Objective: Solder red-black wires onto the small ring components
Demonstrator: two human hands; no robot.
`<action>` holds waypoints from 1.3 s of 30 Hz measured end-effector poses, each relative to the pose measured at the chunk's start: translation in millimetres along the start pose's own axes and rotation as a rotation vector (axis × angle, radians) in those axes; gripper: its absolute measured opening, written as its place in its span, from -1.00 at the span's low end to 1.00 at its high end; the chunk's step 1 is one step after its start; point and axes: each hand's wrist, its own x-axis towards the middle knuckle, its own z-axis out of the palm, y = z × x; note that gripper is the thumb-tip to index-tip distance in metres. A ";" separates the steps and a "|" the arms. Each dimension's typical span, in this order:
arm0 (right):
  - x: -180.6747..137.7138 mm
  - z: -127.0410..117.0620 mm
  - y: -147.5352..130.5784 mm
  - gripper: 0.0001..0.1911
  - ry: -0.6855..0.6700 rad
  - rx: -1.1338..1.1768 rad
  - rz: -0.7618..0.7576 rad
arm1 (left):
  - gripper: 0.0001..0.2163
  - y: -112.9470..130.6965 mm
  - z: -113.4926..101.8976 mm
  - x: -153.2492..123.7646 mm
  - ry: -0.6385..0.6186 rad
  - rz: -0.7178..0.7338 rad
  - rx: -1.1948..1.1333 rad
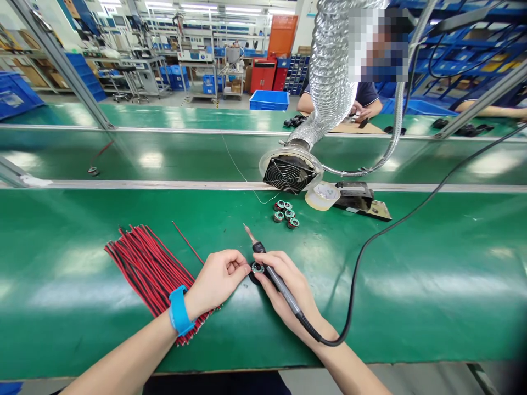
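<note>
My right hand [294, 285] is closed round a soldering iron [284, 288], its bare tip pointing up and left above the bench. The thumb and fingertips of that hand also meet a small round circuit board part [258, 267] with a dark base. From the other side, my left hand [224, 277] pinches with thumb and forefinger at the part's left edge; what lies between those fingertips is hidden. One single red wire [187, 241] runs in behind my left hand. Under and beside my left wrist lies a bundle of red and black wires [152, 269].
Several round board parts [286, 214] sit beyond my hands. Behind them are a fume extractor fan [288, 174] on a foil duct, a tape roll [322, 196] and a metal stand [360, 200]. The iron's black cable [362, 258] loops across the right. A co-worker sits opposite.
</note>
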 end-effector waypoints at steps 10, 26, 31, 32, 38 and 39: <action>-3.7 -4.0 -10.1 -0.72 0.226 -0.026 -0.063 | -0.75 -4.9 -2.4 -0.6 -0.021 0.016 0.021; -18.7 -9.6 -9.6 -0.83 0.403 -0.071 -0.120 | -0.74 -6.5 2.3 -0.3 0.021 -0.016 -0.035; -16.7 -10.2 -9.5 -0.82 0.384 -0.057 -0.116 | -0.74 -8.9 2.2 0.0 0.020 -0.010 -0.024; -16.7 -10.2 -9.1 -0.82 0.383 -0.051 -0.114 | -0.74 -9.1 2.2 -0.1 0.019 -0.012 -0.023; -21.4 -10.1 -6.4 -0.81 0.415 -0.046 -0.080 | -0.74 -8.6 2.2 0.4 0.018 -0.014 -0.010; -22.3 -10.0 -5.6 -0.81 0.439 -0.047 -0.064 | -0.73 -8.3 2.0 0.7 0.019 -0.014 -0.006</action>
